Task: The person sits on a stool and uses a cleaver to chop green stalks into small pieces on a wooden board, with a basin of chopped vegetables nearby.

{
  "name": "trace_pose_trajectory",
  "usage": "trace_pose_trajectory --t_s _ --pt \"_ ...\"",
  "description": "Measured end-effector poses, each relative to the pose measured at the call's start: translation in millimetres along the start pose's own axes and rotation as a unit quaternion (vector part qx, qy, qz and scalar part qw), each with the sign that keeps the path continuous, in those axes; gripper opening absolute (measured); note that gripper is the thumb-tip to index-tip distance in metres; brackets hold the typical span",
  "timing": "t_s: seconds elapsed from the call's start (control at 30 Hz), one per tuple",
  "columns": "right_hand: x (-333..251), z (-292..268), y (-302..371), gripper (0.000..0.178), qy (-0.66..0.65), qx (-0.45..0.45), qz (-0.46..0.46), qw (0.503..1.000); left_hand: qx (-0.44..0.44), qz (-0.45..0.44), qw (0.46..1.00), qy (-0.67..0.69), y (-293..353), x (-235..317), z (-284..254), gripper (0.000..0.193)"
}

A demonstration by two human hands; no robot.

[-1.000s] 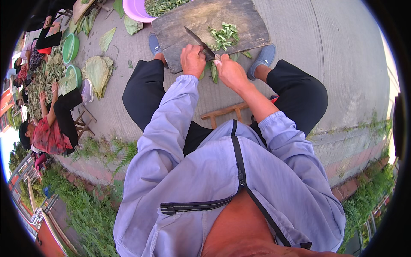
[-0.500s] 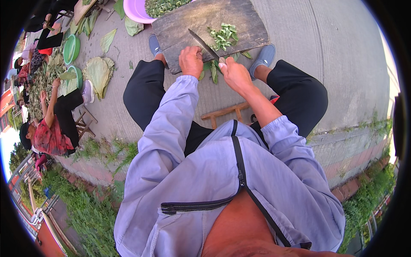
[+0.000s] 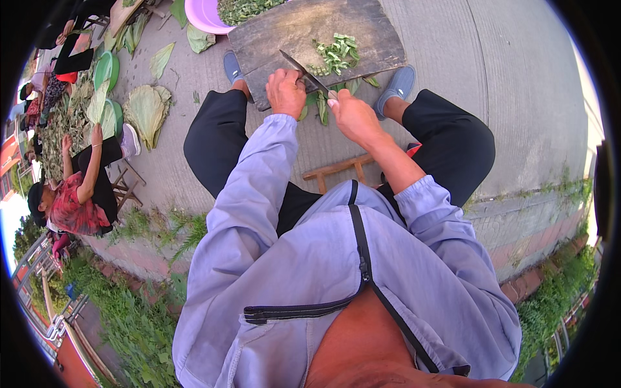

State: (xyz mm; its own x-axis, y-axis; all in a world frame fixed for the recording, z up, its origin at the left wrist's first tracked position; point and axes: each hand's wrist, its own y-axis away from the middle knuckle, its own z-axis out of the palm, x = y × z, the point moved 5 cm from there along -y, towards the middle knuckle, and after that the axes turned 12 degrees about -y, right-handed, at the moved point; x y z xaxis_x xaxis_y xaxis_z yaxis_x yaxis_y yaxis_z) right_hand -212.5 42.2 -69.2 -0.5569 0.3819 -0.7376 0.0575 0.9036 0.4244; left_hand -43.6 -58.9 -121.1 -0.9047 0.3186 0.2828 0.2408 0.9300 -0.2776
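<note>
My right hand (image 3: pixel 356 118) grips the handle of a long dark knife (image 3: pixel 299 68). The blade slants up and to the left across the near edge of a worn wooden board (image 3: pixel 275 39). Just left of the blade, my left hand (image 3: pixel 285 92) rests on the board with its fingers curled. Whatever those fingers press on is hidden beneath them. Chopped green leaf pieces (image 3: pixel 339 54) lie in a loose pile beyond the blade, with small bits beside it. Several whole green leaves (image 3: pixel 322 108) poke out below the board's near edge.
A pink basin (image 3: pixel 199 18) holding chopped greens stands behind the board. Large leaves (image 3: pixel 147 115) lie on the concrete at left. Near two green basins (image 3: pixel 107 68), a seated co-worker (image 3: pixel 81 200) holds up a leaf. A wooden stool (image 3: pixel 339 169) shows between my legs.
Both my hands and the knife have shifted slightly left. Small cut bits now show beside the blade. The co-worker at left has raised a large leaf.
</note>
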Motion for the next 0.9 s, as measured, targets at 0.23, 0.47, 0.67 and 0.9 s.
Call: trace_pose_trajectory --t_s 0.23,0.47,0.67,0.9 --pt "-0.9 3.0 -3.2 0.037 -0.010 0.000 -0.010 1.000 -0.018 -0.007 1.000 0.009 -1.2 -2.1 3.7 0.012" --pt "-7.3 5.7 -6.8 0.037 0.013 -0.003 0.000 1.000 -0.008 -0.006 1.000 0.009 -1.4 -3.1 9.4 0.009" --pt "-7.3 9.9 -12.7 0.037 0.019 0.000 -0.004 1.000 -0.005 -0.017 1.000 -0.001 -0.9 -0.6 8.1 0.007" --pt "-6.1 17.2 -27.4 0.037 0.002 0.022 -0.015 1.000 -0.013 -0.029 0.999 0.016 1.6 -2.8 6.5 0.009"
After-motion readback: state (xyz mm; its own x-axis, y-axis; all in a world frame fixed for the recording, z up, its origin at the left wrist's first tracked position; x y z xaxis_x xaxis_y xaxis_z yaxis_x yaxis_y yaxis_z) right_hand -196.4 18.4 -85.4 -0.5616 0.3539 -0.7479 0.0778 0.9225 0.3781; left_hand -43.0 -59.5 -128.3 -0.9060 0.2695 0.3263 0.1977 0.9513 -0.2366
